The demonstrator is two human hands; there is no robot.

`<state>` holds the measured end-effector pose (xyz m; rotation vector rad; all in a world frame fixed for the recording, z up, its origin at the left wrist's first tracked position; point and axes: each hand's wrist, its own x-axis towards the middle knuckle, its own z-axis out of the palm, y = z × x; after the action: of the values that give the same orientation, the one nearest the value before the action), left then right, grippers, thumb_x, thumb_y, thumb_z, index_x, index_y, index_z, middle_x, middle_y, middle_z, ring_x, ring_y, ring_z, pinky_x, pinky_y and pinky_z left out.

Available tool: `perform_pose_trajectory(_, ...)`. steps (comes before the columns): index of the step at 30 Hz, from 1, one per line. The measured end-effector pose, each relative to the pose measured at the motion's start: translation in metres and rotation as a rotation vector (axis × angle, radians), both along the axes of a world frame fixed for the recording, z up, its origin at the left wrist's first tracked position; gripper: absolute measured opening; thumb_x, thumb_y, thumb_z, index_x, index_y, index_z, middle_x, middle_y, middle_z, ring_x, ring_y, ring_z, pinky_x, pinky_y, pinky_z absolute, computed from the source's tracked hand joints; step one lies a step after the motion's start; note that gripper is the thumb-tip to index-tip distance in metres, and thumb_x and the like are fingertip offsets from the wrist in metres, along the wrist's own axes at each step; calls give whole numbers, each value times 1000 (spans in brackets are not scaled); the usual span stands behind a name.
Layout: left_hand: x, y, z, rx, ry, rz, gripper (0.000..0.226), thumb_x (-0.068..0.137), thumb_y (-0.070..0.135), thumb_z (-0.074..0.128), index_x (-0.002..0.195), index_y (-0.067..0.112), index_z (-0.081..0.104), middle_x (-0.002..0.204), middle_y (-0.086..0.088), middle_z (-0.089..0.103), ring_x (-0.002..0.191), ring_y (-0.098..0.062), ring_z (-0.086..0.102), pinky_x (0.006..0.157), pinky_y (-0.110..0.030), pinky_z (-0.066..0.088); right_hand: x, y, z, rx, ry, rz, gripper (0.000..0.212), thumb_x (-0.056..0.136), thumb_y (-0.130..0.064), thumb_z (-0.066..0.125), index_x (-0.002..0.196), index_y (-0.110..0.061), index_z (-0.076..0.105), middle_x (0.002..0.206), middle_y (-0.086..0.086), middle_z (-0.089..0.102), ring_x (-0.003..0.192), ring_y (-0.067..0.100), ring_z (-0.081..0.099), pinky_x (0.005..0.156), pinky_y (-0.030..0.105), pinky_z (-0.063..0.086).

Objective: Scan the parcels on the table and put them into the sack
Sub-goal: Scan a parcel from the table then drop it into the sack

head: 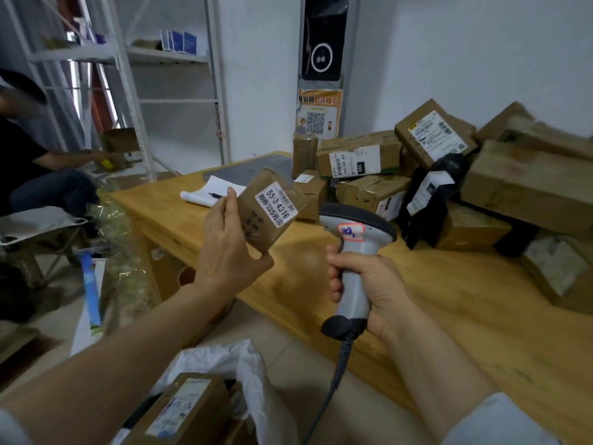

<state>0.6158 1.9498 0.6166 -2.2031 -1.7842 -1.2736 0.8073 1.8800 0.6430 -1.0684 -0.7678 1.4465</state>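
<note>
Left hand grips one small brown parcel, right hand clutches one barcode scanner; one box in the sack.

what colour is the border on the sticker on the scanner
Red, framing a white sticker with blue handwriting; head view shows it.

Wooden table bears piled parcels and papers.

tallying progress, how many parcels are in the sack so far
1 in clear view: a brown labelled box in the open mouth of the white sack. A brown edge beside it may be a second; more could be hidden underneath.
</note>
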Motion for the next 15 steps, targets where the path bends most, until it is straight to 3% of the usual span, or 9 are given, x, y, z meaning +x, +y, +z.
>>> perform_pose_trajectory(3,21,-41,-5,-36,-42,-62,129,63,33,86,152,13,-6,150,-12,19,137,-26,21,112,-40,32,6,-29,-4,40,3,-118,9,82,-2,67,90,-6,64,64,10,67,51,18,64,44,24,49)
perform_pose_trajectory(6,43,-78,-14,-65,-6,-158,138,62,42,85,147,22,-22,149,-8,13,136,-24,17,110,-38,28,17,-49,-10,66,87,-263,17,82,-7,71,97,-7,64,90,15,71,80,25,71,68,34,60)
perform_pose_trajectory(8,55,-98,-20,-106,53,-214,140,62,43,84,139,28,-32,146,-6,9,134,-25,15,108,-35,27,25,-62,-12,59,106,-308,16,82,-11,73,95,-12,64,92,10,70,88,25,68,79,41,58)
perform_pose_trajectory(11,67,-115,-28,-166,139,-300,142,61,42,85,135,29,-36,140,-8,13,129,-25,23,103,-29,29,32,-79,-15,66,98,-268,12,82,-11,72,93,-13,66,83,7,72,77,24,69,76,42,57)
perform_pose_trajectory(15,71,-120,-24,-244,183,-434,137,67,29,85,133,35,-36,131,-7,25,107,-12,36,93,-24,36,43,-94,-17,58,68,-230,13,83,-6,70,94,-10,66,73,6,74,63,20,71,59,35,58)
